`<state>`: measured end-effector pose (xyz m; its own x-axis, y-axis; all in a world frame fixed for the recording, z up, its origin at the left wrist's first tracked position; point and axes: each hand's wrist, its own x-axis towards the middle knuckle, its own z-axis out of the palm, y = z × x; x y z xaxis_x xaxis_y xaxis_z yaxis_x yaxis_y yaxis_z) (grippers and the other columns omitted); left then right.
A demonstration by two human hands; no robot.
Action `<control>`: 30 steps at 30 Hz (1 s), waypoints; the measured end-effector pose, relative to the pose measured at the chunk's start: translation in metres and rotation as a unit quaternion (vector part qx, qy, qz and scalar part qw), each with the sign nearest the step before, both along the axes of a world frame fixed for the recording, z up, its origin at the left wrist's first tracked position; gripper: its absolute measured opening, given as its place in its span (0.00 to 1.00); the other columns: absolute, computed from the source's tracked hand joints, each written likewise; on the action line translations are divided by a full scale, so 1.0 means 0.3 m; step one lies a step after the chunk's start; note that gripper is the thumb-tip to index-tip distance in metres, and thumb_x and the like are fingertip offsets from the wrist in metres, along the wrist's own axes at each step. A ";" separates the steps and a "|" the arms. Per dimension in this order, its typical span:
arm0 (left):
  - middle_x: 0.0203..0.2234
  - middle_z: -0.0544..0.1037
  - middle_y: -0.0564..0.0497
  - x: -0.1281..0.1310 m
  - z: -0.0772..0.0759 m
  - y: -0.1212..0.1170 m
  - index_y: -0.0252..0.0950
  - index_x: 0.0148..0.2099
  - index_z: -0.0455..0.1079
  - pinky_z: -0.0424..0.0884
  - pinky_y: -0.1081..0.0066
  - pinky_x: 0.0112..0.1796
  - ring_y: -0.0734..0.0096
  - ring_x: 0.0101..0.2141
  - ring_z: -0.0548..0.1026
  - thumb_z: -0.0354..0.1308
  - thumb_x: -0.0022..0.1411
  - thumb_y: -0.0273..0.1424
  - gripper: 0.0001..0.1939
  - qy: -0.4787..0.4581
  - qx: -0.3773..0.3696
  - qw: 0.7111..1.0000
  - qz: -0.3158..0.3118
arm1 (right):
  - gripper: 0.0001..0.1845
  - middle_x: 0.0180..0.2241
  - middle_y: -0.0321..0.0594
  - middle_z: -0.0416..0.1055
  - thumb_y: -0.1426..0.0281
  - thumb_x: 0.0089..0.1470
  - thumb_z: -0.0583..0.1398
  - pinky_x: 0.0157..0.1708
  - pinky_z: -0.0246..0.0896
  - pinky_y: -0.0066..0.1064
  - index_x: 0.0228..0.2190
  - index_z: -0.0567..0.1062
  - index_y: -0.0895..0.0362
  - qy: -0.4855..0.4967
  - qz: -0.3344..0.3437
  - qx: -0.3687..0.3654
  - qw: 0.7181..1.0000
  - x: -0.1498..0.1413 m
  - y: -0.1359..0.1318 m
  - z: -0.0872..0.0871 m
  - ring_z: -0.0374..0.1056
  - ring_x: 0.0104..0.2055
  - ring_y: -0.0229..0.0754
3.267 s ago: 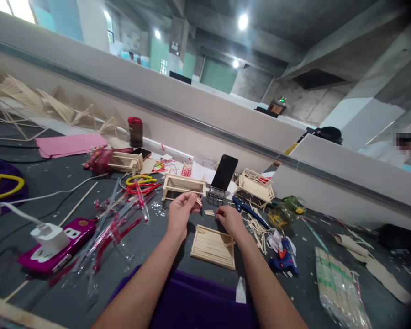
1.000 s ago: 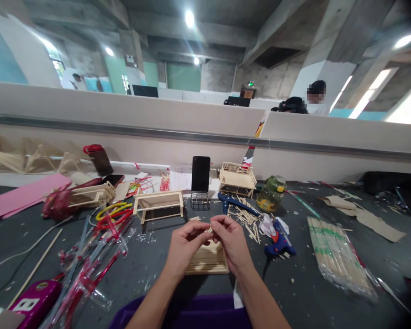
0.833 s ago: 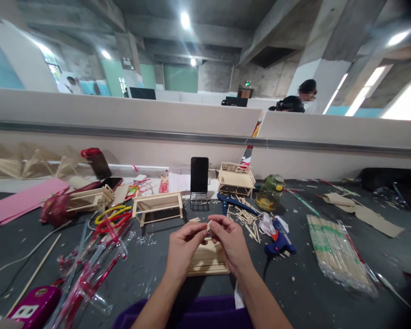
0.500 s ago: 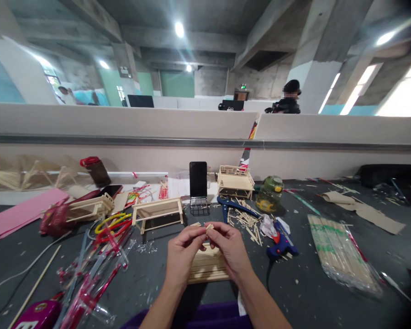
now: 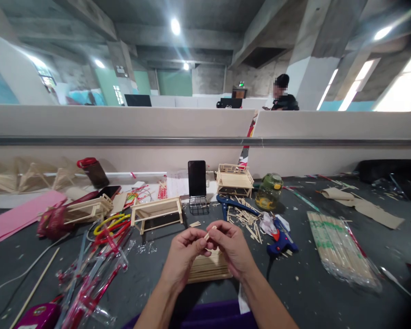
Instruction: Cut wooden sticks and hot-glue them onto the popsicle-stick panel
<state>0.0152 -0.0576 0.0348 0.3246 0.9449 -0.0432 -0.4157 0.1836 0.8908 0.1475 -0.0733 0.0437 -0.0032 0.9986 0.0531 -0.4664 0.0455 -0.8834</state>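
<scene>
Fingertips of my left hand (image 5: 184,253) and my right hand (image 5: 232,244) meet over the table's middle, both pinching short wooden sticks (image 5: 208,233). How many sticks are between the fingers I cannot tell. Beneath the hands lies a row of longer wooden sticks (image 5: 208,267) set side by side, partly hidden by the hands. A few short sticks (image 5: 195,224) rest on the table just beyond my left fingers. Farther off, a small wooden stick frame (image 5: 157,213) stands to the left and a miniature wooden bench (image 5: 234,180) to the right.
A blue glue gun (image 5: 281,242), blue cutter pliers (image 5: 238,205) and scattered stick pieces (image 5: 248,219) lie right of my hands. Bagged sticks (image 5: 342,246) lie farther right. A phone (image 5: 197,178) stands on a wire holder. Plastic glue-stick wrappers (image 5: 92,278) clutter the left.
My hands have turned the small sticks to a more upright slant. The short sticks beyond my left hand now show more clearly. The view has shifted slightly.
</scene>
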 end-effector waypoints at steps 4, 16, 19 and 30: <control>0.18 0.76 0.52 0.009 -0.009 -0.006 0.32 0.28 0.73 0.69 0.75 0.25 0.74 0.21 0.73 0.69 0.45 0.30 0.10 -0.014 0.027 0.999 0.017 | 0.11 0.20 0.34 0.69 0.65 0.43 0.67 0.21 0.59 0.25 0.27 0.75 0.59 0.049 0.052 -0.015 0.997 -0.007 -0.008 0.000 0.62 0.19 0.32; 0.24 0.77 0.48 -0.016 0.016 -0.002 0.31 0.34 0.75 0.71 0.73 0.28 0.72 0.26 0.74 0.65 0.52 0.33 0.10 0.008 -0.008 0.999 -0.040 | 0.08 0.22 0.34 0.69 0.64 0.45 0.65 0.25 0.60 0.26 0.27 0.77 0.57 -0.199 -0.034 0.106 0.974 0.030 -0.011 0.034 0.64 0.23 0.35; 0.25 0.78 0.47 -0.022 0.014 0.001 0.30 0.35 0.76 0.71 0.73 0.29 0.71 0.27 0.75 0.66 0.51 0.32 0.11 0.019 -0.020 0.998 -0.056 | 0.09 0.21 0.33 0.70 0.64 0.46 0.64 0.25 0.59 0.27 0.27 0.77 0.57 -0.185 -0.009 0.085 0.979 0.034 -0.006 0.027 0.64 0.23 0.35; 0.22 0.78 0.48 -0.025 -0.007 0.011 0.30 0.33 0.78 0.69 0.75 0.29 0.75 0.24 0.73 0.68 0.46 0.30 0.10 0.035 -0.027 0.998 -0.041 | 0.08 0.25 0.35 0.72 0.67 0.43 0.66 0.28 0.61 0.28 0.29 0.79 0.55 -0.193 -0.060 0.084 0.976 0.022 0.004 0.008 0.66 0.27 0.37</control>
<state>0.0076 -0.0542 0.0327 0.3956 0.9108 -0.1182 -0.3341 0.2626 0.9052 0.1540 -0.0723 0.0461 0.0603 0.9702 0.2347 -0.0838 0.2393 -0.9673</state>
